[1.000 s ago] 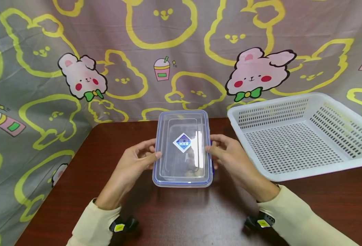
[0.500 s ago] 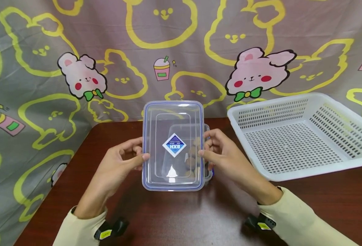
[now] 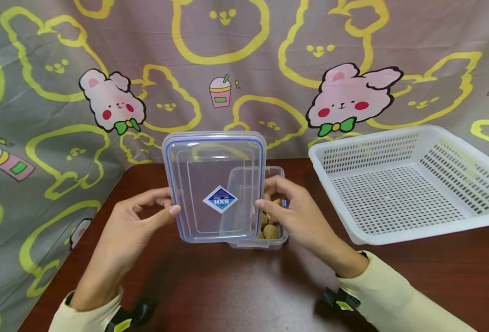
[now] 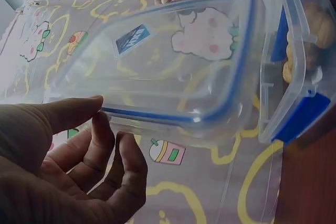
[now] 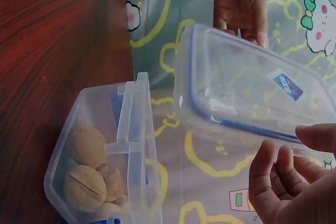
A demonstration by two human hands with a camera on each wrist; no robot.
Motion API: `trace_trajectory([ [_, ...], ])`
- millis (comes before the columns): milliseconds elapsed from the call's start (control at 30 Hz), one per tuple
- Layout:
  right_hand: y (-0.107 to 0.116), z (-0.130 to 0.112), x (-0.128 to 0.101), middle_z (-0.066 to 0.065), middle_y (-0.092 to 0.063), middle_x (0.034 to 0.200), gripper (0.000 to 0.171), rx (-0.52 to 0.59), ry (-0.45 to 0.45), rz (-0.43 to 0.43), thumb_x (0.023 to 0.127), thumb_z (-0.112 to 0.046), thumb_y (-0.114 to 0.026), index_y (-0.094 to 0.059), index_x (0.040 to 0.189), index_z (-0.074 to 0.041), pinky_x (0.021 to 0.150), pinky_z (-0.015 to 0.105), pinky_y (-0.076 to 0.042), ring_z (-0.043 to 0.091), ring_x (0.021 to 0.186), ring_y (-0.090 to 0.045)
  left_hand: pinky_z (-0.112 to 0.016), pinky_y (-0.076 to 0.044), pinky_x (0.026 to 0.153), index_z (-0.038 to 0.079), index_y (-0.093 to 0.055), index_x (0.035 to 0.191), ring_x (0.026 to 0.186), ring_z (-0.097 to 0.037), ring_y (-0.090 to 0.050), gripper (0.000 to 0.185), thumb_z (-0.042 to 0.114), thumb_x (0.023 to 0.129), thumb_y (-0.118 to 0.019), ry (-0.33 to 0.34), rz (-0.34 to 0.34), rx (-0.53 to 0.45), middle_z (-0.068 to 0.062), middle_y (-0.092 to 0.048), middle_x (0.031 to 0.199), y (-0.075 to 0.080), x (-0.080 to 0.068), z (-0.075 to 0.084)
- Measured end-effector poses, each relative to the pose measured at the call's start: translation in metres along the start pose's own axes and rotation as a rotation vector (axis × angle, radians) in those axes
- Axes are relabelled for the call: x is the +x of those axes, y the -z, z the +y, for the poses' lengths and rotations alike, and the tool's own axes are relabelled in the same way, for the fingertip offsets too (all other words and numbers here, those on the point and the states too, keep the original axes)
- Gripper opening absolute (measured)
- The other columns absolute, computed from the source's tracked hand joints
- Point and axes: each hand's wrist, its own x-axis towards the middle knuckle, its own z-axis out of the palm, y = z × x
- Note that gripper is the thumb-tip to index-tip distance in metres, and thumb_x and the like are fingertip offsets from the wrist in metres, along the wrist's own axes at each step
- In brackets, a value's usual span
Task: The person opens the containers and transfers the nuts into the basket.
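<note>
A clear plastic lid with a blue seal and a blue diamond label is held in the air between both hands. My left hand pinches its left edge, thumb on top, and my right hand pinches its right edge. The lid hangs up and to the left of a clear container that stands open on the table with walnuts inside. The left wrist view shows the lid over my left hand, with the container beyond. In the right wrist view the walnuts lie in the container under the lid.
A white perforated basket with nothing in it stands at the right on the dark wooden table. A grey cloth with yellow and pink rabbit prints hangs behind the table and down its left side.
The lid sat on the container a second ago. Both hands have lifted it off and carried it up and to the left, uncovering the walnuts.
</note>
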Motion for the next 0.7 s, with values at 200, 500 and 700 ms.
trace_trajectory([
  [200, -0.003, 0.0, 0.004, 0.003, -0.074, 0.1, 0.012, -0.012, 0.042, -0.003, 0.099, -0.013, -0.071, -0.074, 0.11, -0.014, 0.075, 0.027, -0.055, 0.02, 0.086, -0.064, -0.021, -0.05, 0.078, 0.013, -0.078, 0.121, 0.097, -0.005, -0.064, 0.032, 0.033, 0.095, -0.079, 0.006, 0.043, 0.079, 0.014, -0.077, 0.093, 0.008, -0.002, -0.007],
  [500, -0.016, 0.005, 0.012, 0.005, -0.075, 0.115, 0.02, 0.011, 0.012, -0.015, 0.099, -0.009, -0.068, -0.074, 0.118, -0.013, 0.087, 0.035, -0.059, 0.017, 0.103, -0.068, -0.021, -0.056, 0.077, 0.016, -0.074, 0.133, 0.105, -0.006, -0.065, 0.038, 0.03, 0.097, -0.077, -0.008, 0.007, 0.042, 0.006, -0.077, 0.107, 0.015, -0.003, -0.019],
  [700, -0.027, 0.012, 0.019, 0.011, -0.075, 0.113, 0.023, 0.025, -0.045, -0.02, 0.098, -0.004, -0.069, -0.074, 0.12, -0.006, 0.083, 0.034, -0.059, 0.018, 0.095, -0.072, -0.026, -0.056, 0.073, 0.016, -0.07, 0.138, 0.098, -0.007, -0.067, 0.043, 0.031, 0.099, -0.075, 0.065, -0.04, -0.009, 0.011, -0.076, 0.104, 0.017, 0.005, -0.033],
])
